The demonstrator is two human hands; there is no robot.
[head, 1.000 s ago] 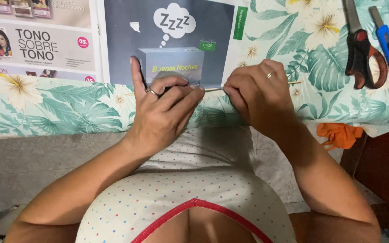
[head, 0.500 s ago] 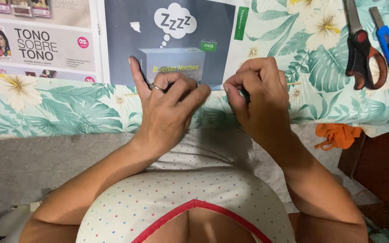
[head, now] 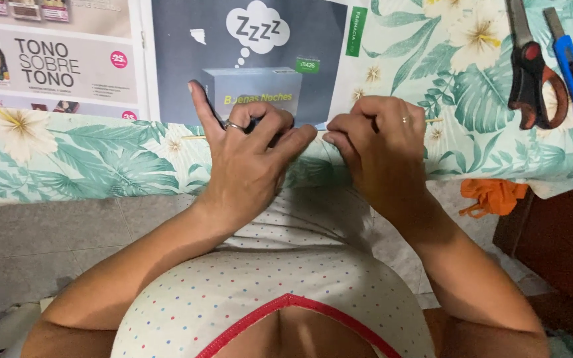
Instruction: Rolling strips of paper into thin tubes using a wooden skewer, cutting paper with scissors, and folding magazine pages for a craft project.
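My left hand and my right hand sit side by side at the near edge of the table, fingertips almost touching. Both pinch a thin wooden stick against the lower edge of a dark blue magazine page. The stick's ends poke out left of my left hand and right of my right hand. Its middle is hidden under my fingers. My left index finger points up over the page, and a ring shows on each hand.
A floral green tablecloth covers the table. Another magazine page lies at the left. Red-handled scissors and a blue utility knife lie at the far right. An orange cloth lies on the floor below.
My hands have drawn closer together, so the stretch of stick once visible between them is now covered. My right hand has shifted slightly up and left.
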